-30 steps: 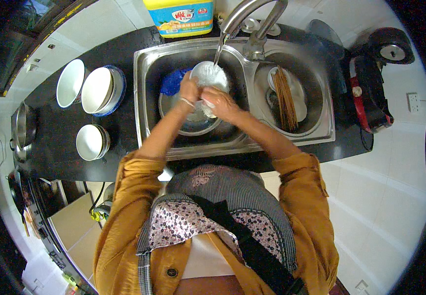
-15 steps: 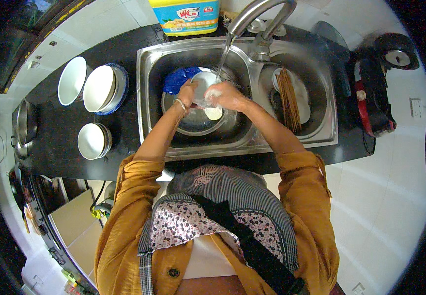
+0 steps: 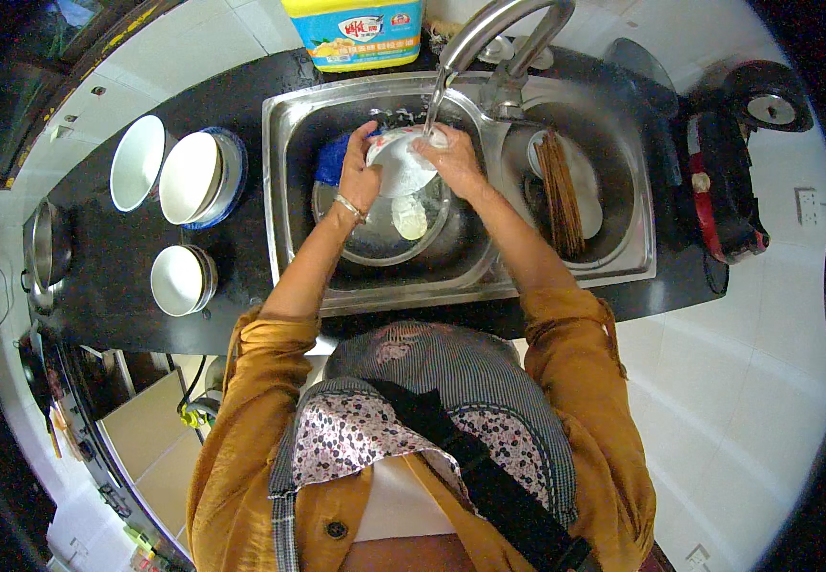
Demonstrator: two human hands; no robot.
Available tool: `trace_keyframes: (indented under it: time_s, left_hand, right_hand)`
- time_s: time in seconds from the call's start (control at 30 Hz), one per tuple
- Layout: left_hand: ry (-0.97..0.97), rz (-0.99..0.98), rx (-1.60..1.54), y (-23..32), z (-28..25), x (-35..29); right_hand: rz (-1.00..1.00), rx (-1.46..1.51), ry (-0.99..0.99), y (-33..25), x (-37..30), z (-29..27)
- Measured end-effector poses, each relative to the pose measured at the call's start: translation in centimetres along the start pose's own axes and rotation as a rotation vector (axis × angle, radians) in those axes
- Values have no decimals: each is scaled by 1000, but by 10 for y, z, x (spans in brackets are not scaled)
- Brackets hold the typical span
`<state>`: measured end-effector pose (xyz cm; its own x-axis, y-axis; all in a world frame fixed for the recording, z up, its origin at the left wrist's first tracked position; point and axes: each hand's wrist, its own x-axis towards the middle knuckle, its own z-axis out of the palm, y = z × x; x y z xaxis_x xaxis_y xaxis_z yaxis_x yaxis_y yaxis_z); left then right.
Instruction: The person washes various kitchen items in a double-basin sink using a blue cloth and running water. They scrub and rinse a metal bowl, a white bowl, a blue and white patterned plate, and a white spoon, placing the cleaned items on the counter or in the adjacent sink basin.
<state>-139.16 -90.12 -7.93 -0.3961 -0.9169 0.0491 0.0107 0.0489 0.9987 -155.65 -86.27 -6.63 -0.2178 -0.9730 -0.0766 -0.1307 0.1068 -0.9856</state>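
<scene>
A white bowl [image 3: 402, 169] is tilted under the running tap [image 3: 489, 38] in the left sink basin. My left hand [image 3: 360, 179] grips its left side, the thumb along the rim. On the other side my right hand [image 3: 455, 160] holds the bowl close to where the water falls. Below it stands a round metal basin [image 3: 375, 255] with water, and a pale yellowish round piece [image 3: 411, 225], perhaps a sponge, lies in it. Something blue and crumpled [image 3: 331, 158] sits behind my left hand.
Wooden chopsticks [image 3: 562, 191] lie over dishes in the right sink basin [image 3: 628, 224]. Stacked bowls [image 3: 190, 177] [image 3: 180, 280] and a large white bowl [image 3: 138, 164] stand on the black counter at left. A yellow-and-blue jug [image 3: 361, 33] is behind the sink; a red-black appliance [image 3: 718, 191] is at right.
The bowl has turned and its patterned rim now shows at the back. My right hand has moved up and right to the bowl's edge; my left hand has opened its grip along the side.
</scene>
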Motion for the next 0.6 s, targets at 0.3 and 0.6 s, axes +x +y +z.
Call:
trace_keyframes:
  time_s: [0.3,0.6]
  left_hand:
    - [45,-196,-596,-19,20,-21]
    - [-264,358,406,13,16,21]
  right_hand:
    - [620,774,192,41,-28,30]
    - [-590,-794,57,-2,-10,8]
